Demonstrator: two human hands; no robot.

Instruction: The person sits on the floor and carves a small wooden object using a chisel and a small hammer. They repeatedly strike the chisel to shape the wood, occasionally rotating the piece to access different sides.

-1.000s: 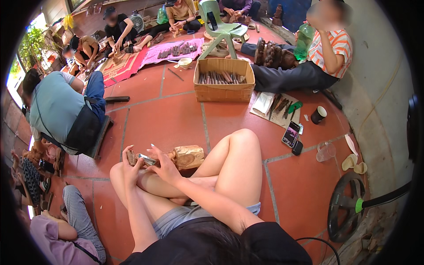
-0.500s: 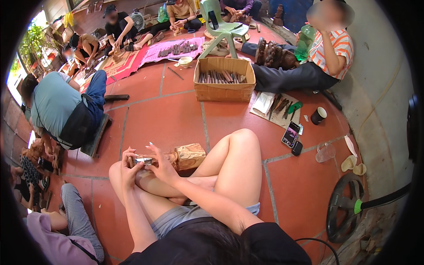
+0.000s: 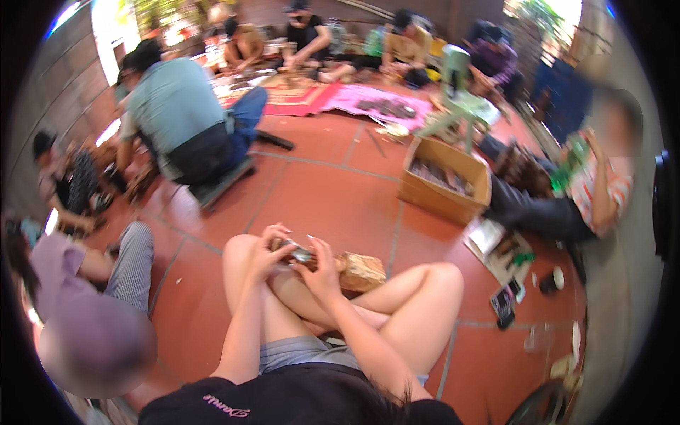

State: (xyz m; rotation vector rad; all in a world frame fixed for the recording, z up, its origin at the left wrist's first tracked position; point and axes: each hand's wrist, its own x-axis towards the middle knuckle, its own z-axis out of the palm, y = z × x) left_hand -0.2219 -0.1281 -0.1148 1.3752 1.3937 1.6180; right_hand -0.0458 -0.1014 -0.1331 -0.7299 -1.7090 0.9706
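Observation:
In front of my crossed legs, my left hand [image 3: 271, 249] and my right hand [image 3: 322, 270] come together around a small silvery and dark object [image 3: 302, 255]. Its kind is too small and blurred to tell. The fingers of both hands are curled onto it from either side. Just beyond my right hand lies a pale, rough-cut wooden block [image 3: 364, 272] by my shin; a narrower brown part of it runs behind that hand.
A cardboard box of tools [image 3: 444, 185] stands ahead on the right, near a green chair [image 3: 453, 85]. Farther right are a phone [image 3: 504, 297] and a dark cup [image 3: 552, 280]. A person in teal [image 3: 173, 106] sits ahead left; another wearing a cap [image 3: 99, 343] is close at my left.
The view has swung left, so the surroundings sit farther right and are blurred. Both hands stay together on the small object. A capped head at lower left has come into sight.

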